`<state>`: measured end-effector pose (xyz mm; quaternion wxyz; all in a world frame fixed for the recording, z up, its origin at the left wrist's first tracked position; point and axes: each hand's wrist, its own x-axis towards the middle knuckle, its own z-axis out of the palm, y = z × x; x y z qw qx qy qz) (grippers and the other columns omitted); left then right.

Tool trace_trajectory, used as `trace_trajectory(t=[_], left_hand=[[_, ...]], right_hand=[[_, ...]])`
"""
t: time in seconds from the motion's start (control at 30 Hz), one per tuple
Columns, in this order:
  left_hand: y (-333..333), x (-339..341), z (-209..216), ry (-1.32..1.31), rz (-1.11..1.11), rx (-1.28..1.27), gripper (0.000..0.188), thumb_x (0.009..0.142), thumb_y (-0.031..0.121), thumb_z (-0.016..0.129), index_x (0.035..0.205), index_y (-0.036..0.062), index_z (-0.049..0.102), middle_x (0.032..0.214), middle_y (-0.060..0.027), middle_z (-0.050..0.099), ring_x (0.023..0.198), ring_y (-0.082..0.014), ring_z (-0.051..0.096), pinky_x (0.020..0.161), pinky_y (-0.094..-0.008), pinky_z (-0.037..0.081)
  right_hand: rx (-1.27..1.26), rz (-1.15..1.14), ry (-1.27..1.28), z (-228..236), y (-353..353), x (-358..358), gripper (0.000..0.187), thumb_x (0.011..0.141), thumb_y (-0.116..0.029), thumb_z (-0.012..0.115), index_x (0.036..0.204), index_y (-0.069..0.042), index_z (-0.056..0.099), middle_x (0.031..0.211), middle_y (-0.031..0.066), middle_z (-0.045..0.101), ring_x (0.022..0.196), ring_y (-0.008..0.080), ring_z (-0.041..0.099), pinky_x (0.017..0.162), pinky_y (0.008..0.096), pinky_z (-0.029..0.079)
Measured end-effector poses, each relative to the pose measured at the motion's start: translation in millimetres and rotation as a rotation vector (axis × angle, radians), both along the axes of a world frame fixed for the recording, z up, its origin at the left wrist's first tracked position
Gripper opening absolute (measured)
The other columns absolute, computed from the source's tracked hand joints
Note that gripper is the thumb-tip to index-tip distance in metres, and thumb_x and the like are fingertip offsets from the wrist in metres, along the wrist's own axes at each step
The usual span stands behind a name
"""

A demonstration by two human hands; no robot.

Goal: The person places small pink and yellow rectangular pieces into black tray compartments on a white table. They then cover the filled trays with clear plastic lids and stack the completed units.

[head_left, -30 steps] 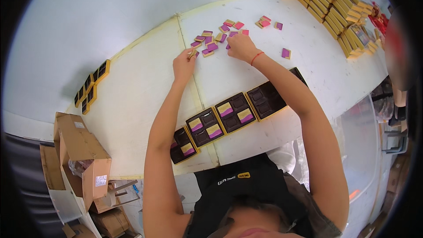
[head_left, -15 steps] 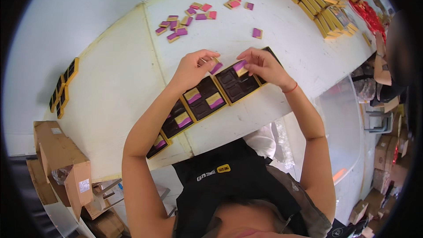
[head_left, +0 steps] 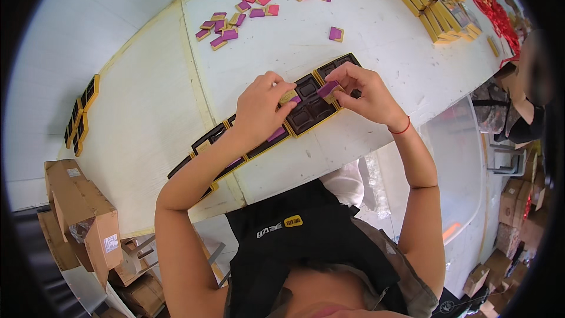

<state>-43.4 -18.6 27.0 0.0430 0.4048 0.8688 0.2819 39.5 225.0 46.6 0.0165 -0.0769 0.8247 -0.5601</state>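
My left hand pinches a small flat purple-and-gold wrapped square, which looks like a chocolate, at the left side of a dark four-part tray with gold edges. Over the right side of that tray, my right hand grips another wrapped square between thumb and fingers, tilted. The tray belongs to a slanting row of similar trays. Another tray is up at the right end, partly behind my right hand. My left forearm hides much of the lower-left trays, where a purple-and-gold square shows.
Loose wrapped squares, purple or pink with gold, lie across the table's far side. Gold boxes are stacked at the far right. More dark trays stand at the left edge. Cardboard boxes are below left. Another person's arm shows at right.
My left hand has come down onto the tray with its wrapped square. My right hand has shifted slightly right, its square now tilted. The view has shifted a little.
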Motion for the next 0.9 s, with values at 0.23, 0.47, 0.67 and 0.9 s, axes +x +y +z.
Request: trace_trajectory(t=[0.23, 0.47, 0.67, 0.9], left_hand=[[-16.6, 36.9, -16.8, 0.350, -0.133, -0.152, 0.076, 0.078, 0.043, 0.077, 0.134, -0.0023, 0.053, 0.142, -0.0150, 0.051, 0.129, -0.0332, 0.048, 0.109, -0.0445, 0.037], [-17.8, 36.1, -19.0, 0.332, -0.126, -0.151, 0.073, 0.078, 0.044, 0.076, 0.133, 0.0008, 0.054, 0.142, -0.0133, 0.049, 0.133, -0.0322, 0.043, 0.111, -0.0454, 0.035], [-21.2, 32.6, -15.4, 0.269, -0.131, -0.095, 0.072, 0.075, 0.041, 0.079, 0.131, 0.0023, 0.055, 0.129, -0.0101, 0.052, 0.122, -0.0314, 0.047, 0.105, -0.0445, 0.038], [-21.8, 27.5, -13.1, 0.261, -0.183, -0.110, 0.072, 0.074, 0.039, 0.080, 0.132, 0.0043, 0.054, 0.128, -0.0099, 0.052, 0.121, -0.0318, 0.047, 0.105, -0.0444, 0.037]], right_hand=[[0.378, 0.203, 0.342, 1.8, 5.2, -7.6, 0.030, 0.080, 0.010, 0.063, 0.106, -0.004, 0.068, 0.092, 0.0084, 0.062, 0.087, 0.0230, 0.061, 0.077, 0.0297, 0.052], [0.217, 0.254, 0.141, -18.2, -10.2, -17.2, 0.022, 0.081, 0.005, 0.065, 0.099, -0.005, 0.070, 0.095, 0.0090, 0.063, 0.091, 0.0270, 0.059, 0.082, 0.0351, 0.050], [0.381, 0.091, 0.349, -33.3, -8.3, -7.5, 0.015, 0.080, -0.003, 0.073, 0.094, -0.007, 0.070, 0.091, 0.0061, 0.063, 0.085, 0.0239, 0.057, 0.078, 0.0343, 0.047], [0.356, 0.141, 0.518, -46.0, 0.4, -12.3, 0.018, 0.078, -0.006, 0.077, 0.095, -0.010, 0.075, 0.084, 0.0003, 0.060, 0.084, 0.0205, 0.055, 0.076, 0.0330, 0.044]])
